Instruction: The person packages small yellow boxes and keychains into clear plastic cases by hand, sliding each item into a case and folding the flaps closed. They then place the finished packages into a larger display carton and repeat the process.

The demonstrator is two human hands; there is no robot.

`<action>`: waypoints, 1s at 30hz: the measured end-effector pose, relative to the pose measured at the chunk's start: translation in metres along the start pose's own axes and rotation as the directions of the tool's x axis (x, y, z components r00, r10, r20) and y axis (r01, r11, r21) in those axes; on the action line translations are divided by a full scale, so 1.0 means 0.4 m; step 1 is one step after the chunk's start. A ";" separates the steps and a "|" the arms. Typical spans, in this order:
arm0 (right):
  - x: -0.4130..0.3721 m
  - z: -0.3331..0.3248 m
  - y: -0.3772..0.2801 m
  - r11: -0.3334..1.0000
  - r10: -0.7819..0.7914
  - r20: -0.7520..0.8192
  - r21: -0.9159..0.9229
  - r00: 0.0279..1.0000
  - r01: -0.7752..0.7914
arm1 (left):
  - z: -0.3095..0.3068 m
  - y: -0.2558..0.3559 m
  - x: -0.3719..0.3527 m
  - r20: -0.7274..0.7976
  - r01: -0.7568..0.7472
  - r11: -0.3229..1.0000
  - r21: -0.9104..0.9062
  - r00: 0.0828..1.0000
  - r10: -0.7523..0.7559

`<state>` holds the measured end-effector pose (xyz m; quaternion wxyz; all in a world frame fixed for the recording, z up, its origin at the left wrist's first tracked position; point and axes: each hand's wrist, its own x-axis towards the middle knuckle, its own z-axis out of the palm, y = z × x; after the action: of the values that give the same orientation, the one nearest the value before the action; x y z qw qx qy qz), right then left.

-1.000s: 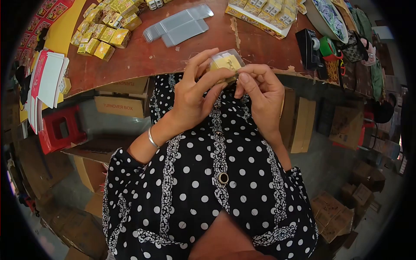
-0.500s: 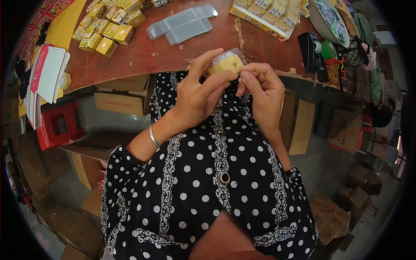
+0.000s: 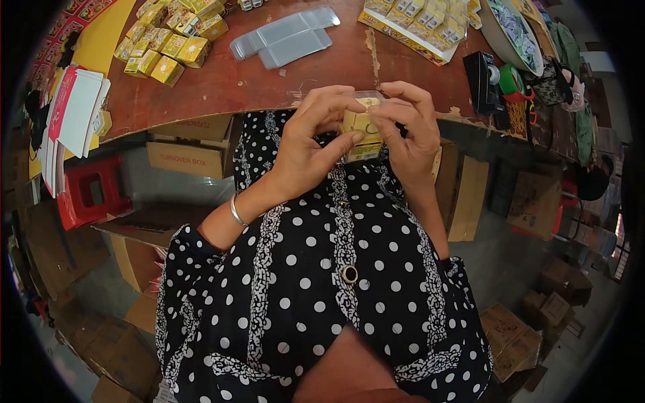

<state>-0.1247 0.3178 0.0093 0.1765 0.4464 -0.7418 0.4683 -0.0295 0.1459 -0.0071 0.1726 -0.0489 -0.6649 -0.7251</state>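
Just over the near table edge, my left hand (image 3: 316,131) grips a small yellow box (image 3: 363,149) in clear plastic, its thumb on the near side and its fingers curled over the top. My right hand (image 3: 411,131) is on the other side of the same box, with bent fingers and thumb at its upper right edge. A thin dark curved line shows on the box's pale upper face. Clear plastic sticks out past its far end. My fingers cover part of both sides.
On the red-brown table (image 3: 222,87) lie a flat clear plastic box blank (image 3: 285,40), a pile of small yellow boxes (image 3: 168,43) and a filled display tray (image 3: 413,27). A black tape dispenser (image 3: 480,80) stands at right, white cards (image 3: 80,107) at left. Below are a red stool (image 3: 94,191) and cardboard boxes (image 3: 185,158).
The small box has turned, so its printed yellow end now points toward me. My left thumb has moved down along it, and my right fingers have risen onto its upper edge.
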 end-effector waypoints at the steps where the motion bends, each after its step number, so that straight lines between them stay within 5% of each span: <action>1: -0.001 -0.003 0.004 0.991 0.074 0.073 0.110 0.995 -0.082 | 0.000 0.002 0.001 0.007 0.033 0.996 -0.084 0.999 -0.032; 6: -0.013 -0.001 0.056 0.848 0.261 0.331 0.371 0.907 -0.380 | 0.000 -0.002 -0.007 0.012 0.085 0.984 -0.154 0.996 -0.084; 8: -0.023 0.015 0.041 0.587 0.348 0.412 0.605 0.842 -0.538 | -0.001 -0.008 -0.005 0.015 0.098 0.975 -0.198 0.995 -0.097; 11: -0.040 0.028 0.011 0.422 0.466 0.456 0.639 0.758 -0.644 | -0.005 -0.016 0.004 -0.046 0.056 0.961 -0.271 0.996 -0.071; 14: -0.055 0.002 0.016 0.472 0.516 0.429 0.580 0.741 -0.664 | -0.022 -0.023 0.008 -0.086 0.091 0.911 -0.402 0.987 -0.137; 16: -0.047 -0.039 0.031 0.544 0.495 0.431 0.523 0.754 -0.656 | -0.052 -0.024 0.011 -0.021 0.144 0.987 -0.067 0.989 -0.146; 20: 0.018 -0.090 -0.003 0.736 0.406 0.539 0.287 0.738 -0.614 | -0.063 0.033 0.021 0.164 0.169 0.955 0.245 0.963 -0.213; 22: 0.036 -0.084 -0.015 0.824 0.322 0.552 0.237 0.769 -0.515 | -0.067 0.039 0.027 0.278 0.057 0.907 0.417 0.942 -0.187; 23: 0.045 -0.084 -0.025 0.847 0.297 0.555 0.223 0.777 -0.483 | -0.063 0.037 0.024 0.286 0.021 0.909 0.416 0.946 -0.153; 25: 0.051 -0.112 -0.007 0.860 0.274 0.544 0.231 0.793 -0.455 | -0.063 0.036 0.015 0.287 0.196 0.933 0.301 0.915 -0.284; 27: 0.062 -0.183 0.020 0.733 0.551 0.256 0.306 0.794 -0.608 | -0.066 0.030 0.007 0.311 0.251 0.944 0.212 0.899 -0.309; 28: 0.064 -0.233 0.073 0.741 0.644 -0.028 0.272 0.765 -0.614 | -0.071 0.027 0.001 0.302 0.294 0.944 0.152 0.895 -0.328; 29: 0.060 -0.295 0.148 0.742 0.670 -0.311 0.240 0.674 -0.626 | -0.074 0.025 -0.005 0.293 0.337 0.937 0.092 0.890 -0.349; 30: 0.046 -0.360 0.214 0.724 0.668 -0.423 0.179 0.613 -0.666 | -0.076 0.031 -0.004 0.306 0.360 0.929 0.085 0.878 -0.369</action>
<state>-0.2278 0.4456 0.0477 0.1591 0.0152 -0.7891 0.5931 -0.0193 0.1157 0.0008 -0.0752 -0.0364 -0.6903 -0.7187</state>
